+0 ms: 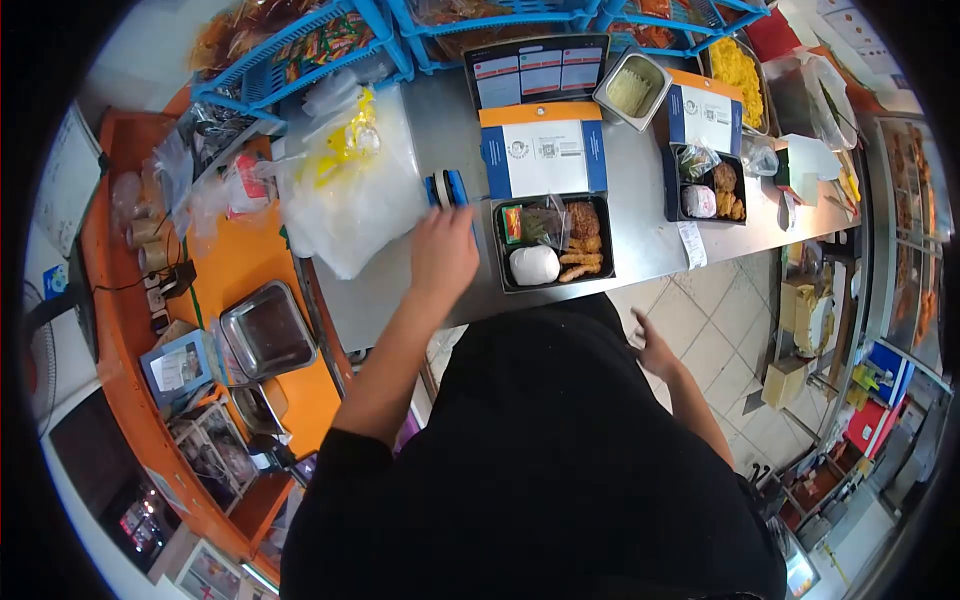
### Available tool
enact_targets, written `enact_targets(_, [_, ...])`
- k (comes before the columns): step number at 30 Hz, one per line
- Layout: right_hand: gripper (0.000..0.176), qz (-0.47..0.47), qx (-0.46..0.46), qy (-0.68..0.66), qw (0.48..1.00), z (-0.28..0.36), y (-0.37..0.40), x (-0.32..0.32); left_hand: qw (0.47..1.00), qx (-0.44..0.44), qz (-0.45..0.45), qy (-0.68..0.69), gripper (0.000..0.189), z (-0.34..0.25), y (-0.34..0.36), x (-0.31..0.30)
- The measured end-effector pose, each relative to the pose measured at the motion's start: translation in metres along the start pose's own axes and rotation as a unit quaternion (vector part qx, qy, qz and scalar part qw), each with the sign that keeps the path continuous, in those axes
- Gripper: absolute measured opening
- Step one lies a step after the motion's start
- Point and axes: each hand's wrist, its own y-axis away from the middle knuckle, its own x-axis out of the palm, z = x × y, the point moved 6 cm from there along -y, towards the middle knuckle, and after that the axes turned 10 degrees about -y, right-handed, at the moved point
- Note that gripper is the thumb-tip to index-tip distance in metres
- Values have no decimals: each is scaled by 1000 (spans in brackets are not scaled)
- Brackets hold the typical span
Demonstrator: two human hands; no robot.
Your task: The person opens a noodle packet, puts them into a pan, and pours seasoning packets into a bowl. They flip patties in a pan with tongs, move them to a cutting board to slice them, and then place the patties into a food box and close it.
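On the steel counter, my left hand [445, 243] reaches to a blue tape dispenser [458, 187], its fingers bent against the near side. Just to the right stands an open meal box [507, 272] with a white wrapped ball, fried pieces, a round brown patty, a clear bag and a small green-red packet. Its lid [545, 150] is raised, blue, white and orange. My right hand [653, 345] hangs below the counter's edge, fingers apart, holding nothing. Farther right is a second open box [705, 216] with similar food.
White plastic bags [350, 210] lie left of the dispenser. At the back are a tablet [540, 72], a metal container [632, 92] and blue baskets [300, 55]. A paper slip [692, 245] hangs over the front edge. An empty metal tray [268, 332] sits on the orange shelf.
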Motion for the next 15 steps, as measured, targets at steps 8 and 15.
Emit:
enact_targets(8, [51, -35, 271, 79, 959, -175, 31, -7, 912, 173, 83, -363, 21, -13, -81, 69])
enact_targets(15, [31, -198, 285, -287, 893, -178, 41, 12, 894, 155, 236, -349, 27, -8, -100, 95])
